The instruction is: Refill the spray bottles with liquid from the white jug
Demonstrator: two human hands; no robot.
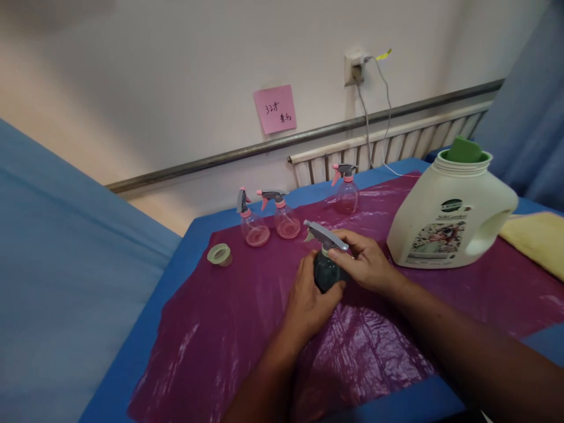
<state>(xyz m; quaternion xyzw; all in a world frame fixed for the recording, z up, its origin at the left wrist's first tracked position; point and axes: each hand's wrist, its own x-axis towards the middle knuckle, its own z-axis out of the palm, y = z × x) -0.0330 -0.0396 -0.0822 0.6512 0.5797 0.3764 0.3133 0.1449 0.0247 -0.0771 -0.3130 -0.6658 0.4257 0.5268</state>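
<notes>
A small dark green spray bottle [325,275] with a grey trigger head [324,235] stands on the purple plastic sheet [247,329]. My left hand [311,299] wraps round its round body from the near left. My right hand [365,261] grips the neck just under the trigger head, fingers closed. Three pink spray bottles stand behind: one [252,226] and another [284,217] side by side, a third [346,191] farther back.
A large white detergent jug [449,214] with a green insert in its open mouth stands at the right. A pale green cap [219,254] lies at the left on the sheet. A yellow cloth [537,238] lies far right. Blue table edge [145,335].
</notes>
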